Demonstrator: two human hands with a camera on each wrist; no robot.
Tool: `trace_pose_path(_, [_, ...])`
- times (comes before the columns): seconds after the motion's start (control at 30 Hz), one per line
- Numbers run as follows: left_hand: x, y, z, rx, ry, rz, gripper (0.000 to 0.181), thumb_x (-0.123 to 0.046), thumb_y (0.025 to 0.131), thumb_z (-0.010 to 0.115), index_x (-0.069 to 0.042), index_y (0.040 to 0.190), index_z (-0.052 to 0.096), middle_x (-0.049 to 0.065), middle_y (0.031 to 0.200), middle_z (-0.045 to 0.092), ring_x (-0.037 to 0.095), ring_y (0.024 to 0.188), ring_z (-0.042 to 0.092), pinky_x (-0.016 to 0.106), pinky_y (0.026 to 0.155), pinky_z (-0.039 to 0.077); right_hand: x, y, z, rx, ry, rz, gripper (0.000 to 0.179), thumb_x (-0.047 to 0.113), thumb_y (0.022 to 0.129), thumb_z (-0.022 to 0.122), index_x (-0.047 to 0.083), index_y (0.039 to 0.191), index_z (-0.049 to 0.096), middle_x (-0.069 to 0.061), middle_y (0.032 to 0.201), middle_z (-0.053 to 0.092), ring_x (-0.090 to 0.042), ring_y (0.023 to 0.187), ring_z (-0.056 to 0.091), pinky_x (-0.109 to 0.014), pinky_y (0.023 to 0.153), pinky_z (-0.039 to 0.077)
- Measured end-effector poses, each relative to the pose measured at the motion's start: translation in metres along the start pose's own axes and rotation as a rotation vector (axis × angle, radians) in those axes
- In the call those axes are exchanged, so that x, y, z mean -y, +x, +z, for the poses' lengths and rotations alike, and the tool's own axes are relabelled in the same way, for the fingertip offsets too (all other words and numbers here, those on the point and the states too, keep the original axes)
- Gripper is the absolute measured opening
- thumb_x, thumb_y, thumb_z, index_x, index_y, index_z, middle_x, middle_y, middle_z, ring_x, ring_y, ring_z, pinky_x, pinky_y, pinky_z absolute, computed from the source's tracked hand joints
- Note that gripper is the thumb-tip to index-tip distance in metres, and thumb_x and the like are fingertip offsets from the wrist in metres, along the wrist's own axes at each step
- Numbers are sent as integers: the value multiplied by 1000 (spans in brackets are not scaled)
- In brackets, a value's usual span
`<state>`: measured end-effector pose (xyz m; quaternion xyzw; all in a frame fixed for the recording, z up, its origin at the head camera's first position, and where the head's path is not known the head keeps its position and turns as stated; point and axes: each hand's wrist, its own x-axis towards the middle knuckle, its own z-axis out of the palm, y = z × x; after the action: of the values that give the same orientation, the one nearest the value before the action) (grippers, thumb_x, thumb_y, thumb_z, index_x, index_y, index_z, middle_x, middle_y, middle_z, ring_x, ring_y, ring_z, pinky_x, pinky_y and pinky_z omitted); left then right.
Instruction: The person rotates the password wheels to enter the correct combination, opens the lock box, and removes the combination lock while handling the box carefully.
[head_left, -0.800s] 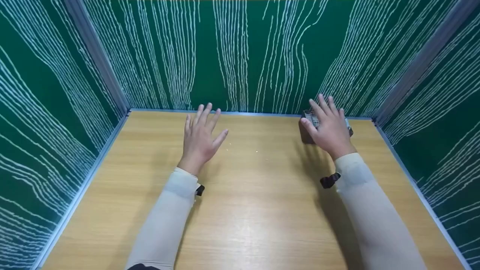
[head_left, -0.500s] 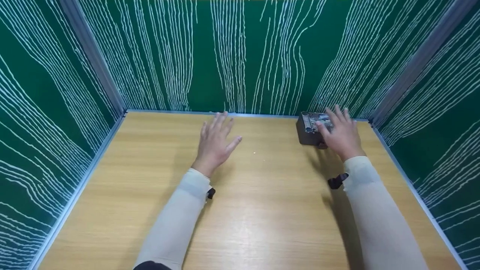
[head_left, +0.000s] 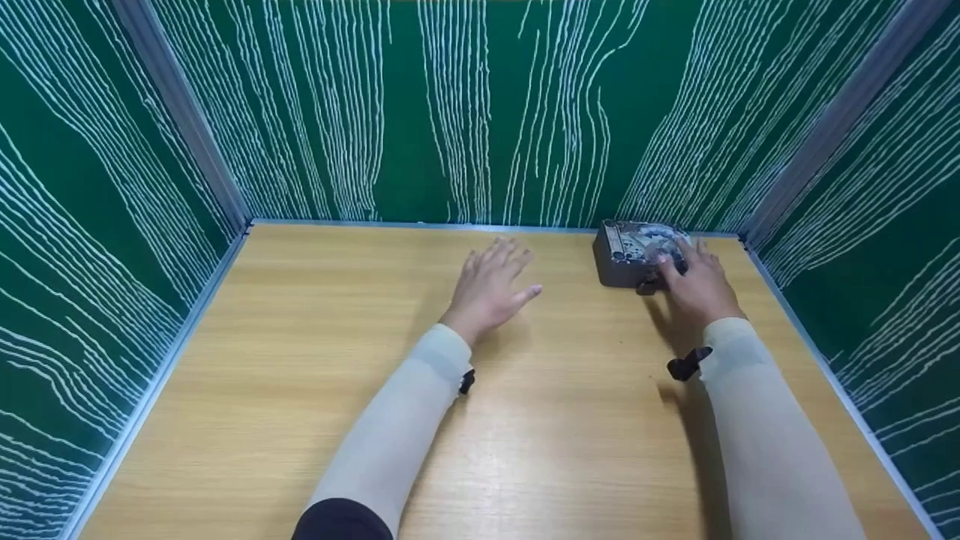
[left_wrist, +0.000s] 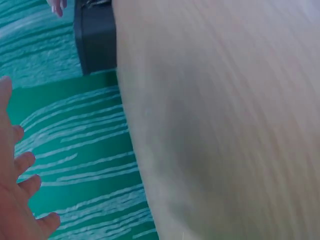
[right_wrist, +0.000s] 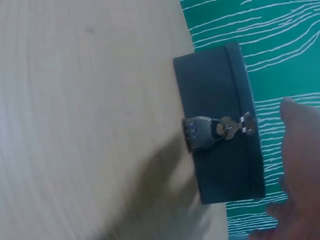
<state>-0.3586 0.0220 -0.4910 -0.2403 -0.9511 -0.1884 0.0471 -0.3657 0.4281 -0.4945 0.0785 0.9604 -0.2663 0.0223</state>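
A dark box point(head_left: 619, 271) with a printed lid stands at the back right of the table, against the wall. On its front hangs a small combination padlock point(right_wrist: 199, 133) through a metal clasp. My right hand point(head_left: 703, 283) hovers at the box's right end, fingers spread over the lid; in the right wrist view a gap shows between hand and lid. My left hand point(head_left: 491, 289) is over the middle of the table, left of the box, its fingers loosely spread and holding nothing. In the left wrist view the box point(left_wrist: 97, 40) shows beyond it.
The wooden table point(head_left: 337, 360) is bounded by green panels point(head_left: 409, 150) with white wavy lines at the back and sides. Metal posts point(head_left: 187, 112) stand at the back corners. A wrist camera point(head_left: 688, 365) sits at my right cuff.
My left hand has moved right across the table toward the box. My right hand has drawn back and lowered to the box's right side, uncovering more of the lid.
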Motion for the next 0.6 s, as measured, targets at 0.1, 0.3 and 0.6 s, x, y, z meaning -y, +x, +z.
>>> trace_pose_path(0.1, [-11, 3, 10, 47, 16, 7, 77, -71, 113, 49, -33, 178, 36, -3, 192, 18, 26, 180, 12, 62, 146, 9, -5, 1, 3, 28, 3, 14, 92, 81, 112, 23, 28, 183, 0, -12, 187, -27, -60, 171, -17, -87, 129, -1])
trace_pose_path(0.3, [-21, 3, 23, 87, 57, 26, 78, -75, 112, 45, -34, 178, 36, -4, 192, 20, 25, 180, 13, 63, 145, 14, -10, 6, 8, 63, -9, 5, 89, 79, 113, 25, 29, 183, 4, -14, 188, -23, -60, 172, -10, -85, 132, 2])
trace_pose_path(0.6, [-14, -2, 20, 91, 46, 1, 79, -75, 112, 47, -31, 177, 40, -2, 191, 25, 27, 180, 17, 64, 145, 15, -2, 5, 10, 112, -37, 6, 79, 64, 118, 38, 32, 182, 4, -13, 189, -20, -63, 171, -1, -84, 132, 10])
